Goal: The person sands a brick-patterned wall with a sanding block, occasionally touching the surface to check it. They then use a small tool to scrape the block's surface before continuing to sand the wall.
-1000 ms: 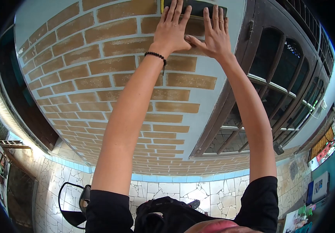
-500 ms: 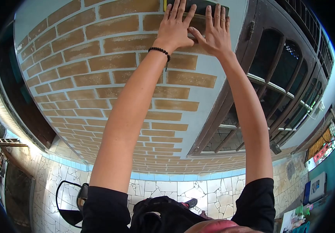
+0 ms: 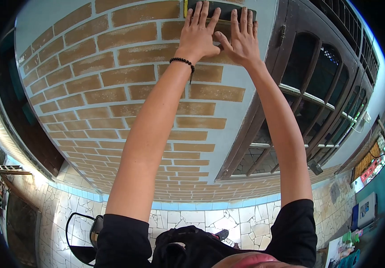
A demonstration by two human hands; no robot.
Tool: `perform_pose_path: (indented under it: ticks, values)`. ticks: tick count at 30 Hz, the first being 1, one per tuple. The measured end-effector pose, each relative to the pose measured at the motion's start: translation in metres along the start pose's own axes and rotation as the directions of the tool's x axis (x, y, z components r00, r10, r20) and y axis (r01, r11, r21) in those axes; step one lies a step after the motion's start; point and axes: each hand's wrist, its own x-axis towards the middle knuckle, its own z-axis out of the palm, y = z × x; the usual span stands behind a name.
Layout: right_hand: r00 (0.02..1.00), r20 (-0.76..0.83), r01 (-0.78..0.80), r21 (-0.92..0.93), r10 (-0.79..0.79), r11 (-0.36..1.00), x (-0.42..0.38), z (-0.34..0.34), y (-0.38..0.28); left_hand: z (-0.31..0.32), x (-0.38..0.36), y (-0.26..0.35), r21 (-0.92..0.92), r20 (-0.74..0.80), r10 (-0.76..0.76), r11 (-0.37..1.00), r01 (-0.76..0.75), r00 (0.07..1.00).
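Observation:
My left hand (image 3: 197, 39) lies flat with its fingers spread, its fingertips on a dark rectangular piece (image 3: 226, 10) at the top of the wall. A black beaded bracelet (image 3: 183, 60) circles my left wrist. Beside it, my right hand (image 3: 244, 44) is also spread, fingertips on the right part of the same dark piece. The thumbs point toward each other. A yellow edge shows at the dark piece's left end. Around and below the hands is a wall with tan brick shapes (image 3: 127, 53) separated by pale lines.
Right of the wall is a brown framed window (image 3: 311, 89) with glass panes. A dark doorway (image 3: 27, 111) stands at the left. Below lie a cracked-tile floor (image 3: 188, 217), a black chair (image 3: 83, 236) and a white and blue box (image 3: 366, 210).
The view has shifted slightly, so the hands and the dark piece appear a little lower and further left. Both hands remain spread on the piece.

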Motion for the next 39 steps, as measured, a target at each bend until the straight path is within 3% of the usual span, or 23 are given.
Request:
perform_pose_path:
  ticks: [2,3,6,7,10,11,14,15,20,21,24,25,28,29,32,33,36,39]
  values:
    - [0.999,-0.022,0.025,0.004,-0.025,1.0,-0.001,-0.002,-0.001,-0.01,-0.002,0.004,0.026,0.044,-0.008,1.0,0.006,0.999]
    - [1.0,-0.001,0.026,0.016,-0.026,1.0,0.0,-0.005,0.0,-0.016,0.001,0.004,0.016,0.138,-0.022,1.0,0.02,0.99]
    - [0.999,-0.045,-0.01,0.018,0.011,1.0,-0.001,-0.001,-0.005,0.019,-0.002,-0.002,0.076,-0.096,-0.004,0.997,0.012,0.995]
    - [0.998,-0.059,-0.013,0.017,0.014,1.0,-0.003,0.001,-0.006,0.021,-0.002,0.003,0.141,-0.045,-0.047,0.989,0.053,0.998]
    - [1.0,-0.025,-0.009,0.006,0.009,1.0,0.0,0.003,0.001,0.016,0.0,-0.002,-0.034,-0.121,0.004,0.999,-0.009,0.993]
    - [0.996,-0.082,-0.017,0.093,0.025,0.996,0.001,0.006,0.001,0.012,0.003,-0.001,-0.017,-0.094,0.001,1.0,-0.002,0.996]
    - [0.998,-0.065,0.001,0.06,0.003,0.998,-0.004,0.0,-0.006,0.003,-0.001,0.005,0.005,0.012,-0.013,1.0,0.013,1.0]
    - [0.985,0.134,-0.106,-0.014,0.106,0.994,0.003,-0.008,-0.005,-0.001,-0.001,0.004,0.012,0.032,-0.01,1.0,0.009,0.999]
    - [0.981,0.138,-0.141,0.019,0.137,0.99,-0.001,-0.008,-0.008,-0.011,-0.002,0.01,0.05,0.122,-0.05,0.998,0.044,0.991]
    - [0.979,0.142,-0.152,0.023,0.147,0.988,-0.001,-0.008,-0.009,-0.004,-0.003,0.007,-0.012,0.076,-0.029,0.999,0.03,0.997]
    - [0.976,0.128,-0.179,0.002,0.177,0.984,0.007,-0.007,-0.01,0.0,0.004,0.003,0.027,0.067,-0.03,0.999,0.028,0.997]
    - [0.973,0.12,-0.199,0.008,0.197,0.98,0.005,-0.005,-0.015,-0.007,0.004,0.006,-0.012,0.126,-0.058,0.998,0.06,0.99]
    - [0.967,0.102,-0.239,0.044,0.234,0.97,0.003,-0.005,-0.021,0.022,-0.006,-0.001,0.147,-0.118,0.029,0.989,-0.012,0.993]
    - [0.965,0.107,-0.246,0.052,0.24,0.968,0.006,-0.008,-0.02,0.003,0.001,-0.001,0.0,0.025,-0.007,1.0,0.007,1.0]
    - [0.955,0.119,-0.278,0.032,0.273,0.96,0.007,-0.01,-0.023,-0.014,0.0,0.009,-0.047,0.11,-0.068,0.996,0.074,0.992]
    - [0.953,0.127,-0.281,0.025,0.276,0.959,0.006,-0.01,-0.023,-0.004,-0.002,0.007,-0.029,0.027,-0.052,0.998,0.053,0.998]
    - [0.942,0.164,-0.295,-0.01,0.293,0.955,0.011,-0.013,-0.021,-0.002,0.001,0.007,-0.008,0.007,-0.052,0.999,0.052,0.999]
    - [0.945,0.148,-0.299,0.021,0.293,0.954,0.009,-0.011,-0.022,-0.014,-0.002,0.016,-0.015,0.065,-0.094,0.995,0.095,0.993]
